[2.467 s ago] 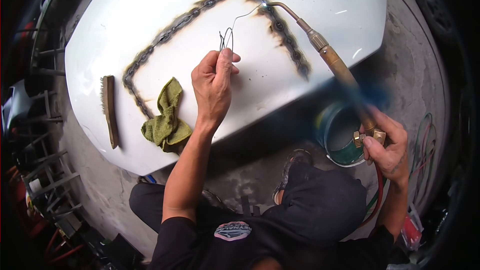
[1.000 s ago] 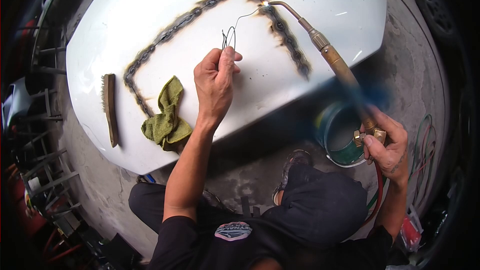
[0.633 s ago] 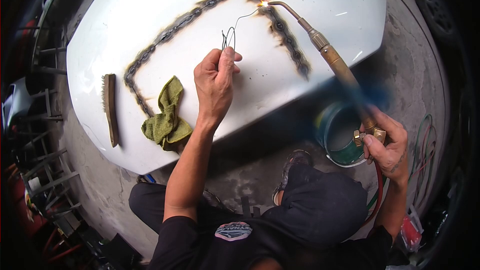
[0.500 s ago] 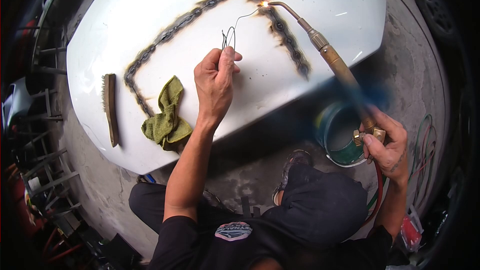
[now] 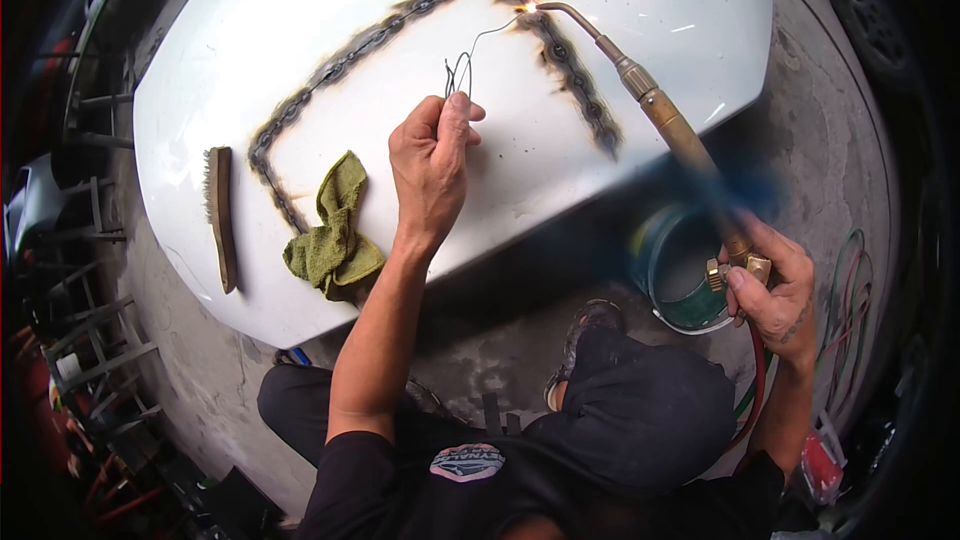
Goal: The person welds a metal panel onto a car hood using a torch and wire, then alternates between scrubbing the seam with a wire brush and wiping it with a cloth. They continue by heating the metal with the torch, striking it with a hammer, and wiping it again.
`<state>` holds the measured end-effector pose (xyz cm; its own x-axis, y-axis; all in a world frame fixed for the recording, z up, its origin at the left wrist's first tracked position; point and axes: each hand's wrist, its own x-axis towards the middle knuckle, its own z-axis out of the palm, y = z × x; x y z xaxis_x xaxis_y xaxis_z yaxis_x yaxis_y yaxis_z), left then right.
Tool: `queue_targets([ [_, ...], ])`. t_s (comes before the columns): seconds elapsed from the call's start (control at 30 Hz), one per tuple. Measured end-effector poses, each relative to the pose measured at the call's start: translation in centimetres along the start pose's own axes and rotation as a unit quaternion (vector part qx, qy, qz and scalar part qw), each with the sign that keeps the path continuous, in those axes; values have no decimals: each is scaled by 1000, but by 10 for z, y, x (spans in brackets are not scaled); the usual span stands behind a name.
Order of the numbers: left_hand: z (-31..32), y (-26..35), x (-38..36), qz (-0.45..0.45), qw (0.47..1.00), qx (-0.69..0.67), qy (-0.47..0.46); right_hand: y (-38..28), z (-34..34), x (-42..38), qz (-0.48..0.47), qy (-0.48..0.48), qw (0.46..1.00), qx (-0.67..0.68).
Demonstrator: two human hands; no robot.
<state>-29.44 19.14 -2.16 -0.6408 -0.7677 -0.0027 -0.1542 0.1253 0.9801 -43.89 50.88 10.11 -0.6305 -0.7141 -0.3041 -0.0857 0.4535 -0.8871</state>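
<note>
My left hand (image 5: 432,162) pinches a thin, looped wire (image 5: 459,75) above a white car panel (image 5: 250,50). The wire's free end curves up to a bright flame at the tip of a brass gas torch (image 5: 672,125). My right hand (image 5: 775,290) is wrapped around the torch's handle beside its valve knob. Flame and wire meet near the upper right corner of a dark chain-like line of metal (image 5: 350,55) on the panel, with scorched paint along it. Small sparks fly to the right of the flame.
A green cloth (image 5: 338,245) and a wooden wire brush (image 5: 222,220) lie on the panel's left part. Below its right edge stands a green bucket (image 5: 690,312) on the concrete floor. Hoses (image 5: 850,290) run along the right. Metal frames (image 5: 100,340) stand at the left.
More sparks now spray up and to the right from the flame. Both hands, the wire and the torch have stayed almost still.
</note>
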Motion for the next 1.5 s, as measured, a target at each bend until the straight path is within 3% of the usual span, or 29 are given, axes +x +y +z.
queue_targets([
  [1.5,0,6,3,-25,1000,-3,-11,1,2,2,0,3,1000,3],
])
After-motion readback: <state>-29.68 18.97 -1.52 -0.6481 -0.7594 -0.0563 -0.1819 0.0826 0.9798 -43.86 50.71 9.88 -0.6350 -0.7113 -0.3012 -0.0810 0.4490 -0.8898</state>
